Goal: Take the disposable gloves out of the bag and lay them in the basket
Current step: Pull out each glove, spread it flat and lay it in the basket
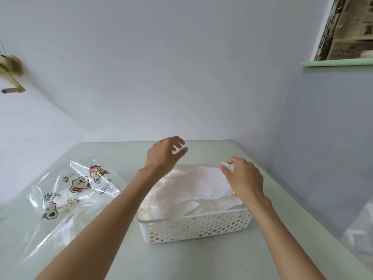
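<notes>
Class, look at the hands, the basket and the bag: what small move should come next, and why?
Probably the right hand should lower the glove edge it pinches onto the gloves in the white basket and let go; the left hand hovers open above, and the printed bag lies aside.

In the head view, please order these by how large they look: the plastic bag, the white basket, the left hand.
1. Plastic bag, spread flat across the table.
2. White basket, filled with gloves.
3. Left hand, clearly the smallest.
Bag and basket look fairly close, and the bag's clear edges are hard to trace.
</notes>
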Action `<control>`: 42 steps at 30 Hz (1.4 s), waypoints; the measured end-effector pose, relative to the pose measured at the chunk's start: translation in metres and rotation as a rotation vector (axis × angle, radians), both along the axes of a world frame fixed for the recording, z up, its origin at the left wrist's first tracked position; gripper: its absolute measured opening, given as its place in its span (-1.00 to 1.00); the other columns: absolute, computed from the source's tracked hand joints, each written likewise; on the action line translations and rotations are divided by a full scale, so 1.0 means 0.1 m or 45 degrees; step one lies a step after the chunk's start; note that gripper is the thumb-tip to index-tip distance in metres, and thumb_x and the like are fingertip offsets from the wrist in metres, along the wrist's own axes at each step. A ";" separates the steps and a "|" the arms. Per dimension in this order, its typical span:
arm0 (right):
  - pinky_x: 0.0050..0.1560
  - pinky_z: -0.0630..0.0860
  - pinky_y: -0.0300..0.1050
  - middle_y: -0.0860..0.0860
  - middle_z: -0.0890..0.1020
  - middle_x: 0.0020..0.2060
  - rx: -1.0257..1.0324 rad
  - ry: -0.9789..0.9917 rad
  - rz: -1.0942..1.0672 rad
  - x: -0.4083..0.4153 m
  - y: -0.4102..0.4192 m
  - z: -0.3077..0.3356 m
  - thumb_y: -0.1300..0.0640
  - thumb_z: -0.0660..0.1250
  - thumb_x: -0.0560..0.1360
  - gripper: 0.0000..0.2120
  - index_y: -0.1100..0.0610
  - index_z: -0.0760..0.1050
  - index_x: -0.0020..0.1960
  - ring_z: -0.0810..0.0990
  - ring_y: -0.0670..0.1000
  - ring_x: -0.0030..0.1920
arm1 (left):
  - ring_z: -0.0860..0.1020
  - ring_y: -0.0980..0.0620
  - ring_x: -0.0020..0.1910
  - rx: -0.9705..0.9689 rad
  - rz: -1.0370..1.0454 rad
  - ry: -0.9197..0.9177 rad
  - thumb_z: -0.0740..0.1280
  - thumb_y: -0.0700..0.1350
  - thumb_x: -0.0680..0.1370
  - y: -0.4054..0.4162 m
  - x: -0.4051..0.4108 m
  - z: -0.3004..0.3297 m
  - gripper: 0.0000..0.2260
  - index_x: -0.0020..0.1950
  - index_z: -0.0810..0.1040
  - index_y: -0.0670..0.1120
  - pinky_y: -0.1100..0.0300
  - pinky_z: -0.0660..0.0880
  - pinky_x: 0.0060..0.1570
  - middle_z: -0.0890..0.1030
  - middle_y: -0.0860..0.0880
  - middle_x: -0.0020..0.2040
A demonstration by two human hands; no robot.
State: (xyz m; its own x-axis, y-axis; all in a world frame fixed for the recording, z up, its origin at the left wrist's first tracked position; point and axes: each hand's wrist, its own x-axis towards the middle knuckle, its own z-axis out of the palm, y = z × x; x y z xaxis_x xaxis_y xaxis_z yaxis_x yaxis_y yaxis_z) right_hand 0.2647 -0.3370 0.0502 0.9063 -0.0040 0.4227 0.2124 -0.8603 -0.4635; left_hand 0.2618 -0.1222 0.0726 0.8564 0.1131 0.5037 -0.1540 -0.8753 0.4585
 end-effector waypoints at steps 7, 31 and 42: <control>-0.18 0.36 -0.14 0.06 0.66 -0.04 -0.118 0.014 0.053 0.04 -0.01 -0.08 0.00 0.23 0.57 -0.79 0.03 0.54 0.13 0.60 0.16 -0.03 | 0.53 0.19 -0.18 0.438 -0.139 0.294 0.17 0.44 0.42 0.21 -0.84 0.06 -0.60 -0.04 0.48 0.15 0.20 0.43 -0.18 0.56 0.25 -0.17; 0.51 -0.12 0.17 -0.07 -0.30 0.53 -0.899 0.945 0.736 -0.06 0.23 0.14 -0.38 0.15 0.46 -0.15 -0.21 -0.32 0.51 -0.23 0.05 0.54 | -0.19 0.09 0.55 0.829 -0.261 0.974 -0.03 0.51 0.41 0.16 -0.68 -0.33 -0.13 0.53 -0.33 0.12 -0.02 -0.20 0.51 -0.25 0.09 0.56; 0.34 0.25 -0.08 -0.09 0.27 0.44 -0.500 0.338 0.701 -0.47 0.44 0.54 -0.12 0.31 0.52 -0.51 -0.09 0.33 0.42 0.20 -0.04 0.44 | 0.44 0.09 0.30 0.101 -0.045 0.519 0.30 0.17 0.53 0.94 -1.38 0.14 -0.65 0.28 0.48 0.11 0.15 0.34 0.26 0.51 0.11 0.28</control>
